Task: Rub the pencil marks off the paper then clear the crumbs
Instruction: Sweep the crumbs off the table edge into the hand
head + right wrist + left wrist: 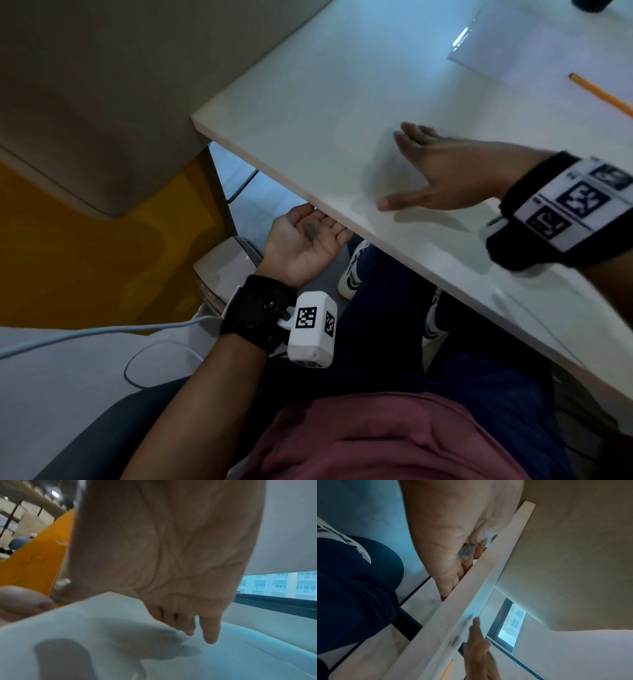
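Observation:
My left hand (305, 236) is held palm up just under the near edge of the white table (308, 102), fingers straight against the edge. A small dark grey heap of eraser crumbs (311, 229) lies in its palm, and the crumbs (467, 552) also show in the left wrist view. My right hand (442, 171) hovers flat over the tabletop with its fingers spread, holding nothing; its fingers (210, 630) hang just above the surface. The white paper (534, 41) lies at the far right of the table. A yellow pencil (599, 92) lies beside it.
A dark object (591, 4) stands at the table's far right corner. Below the table are my legs in dark blue trousers (394, 308) and white shoes (354, 270). A beige chair (85, 102) and yellow floor (85, 257) are on the left.

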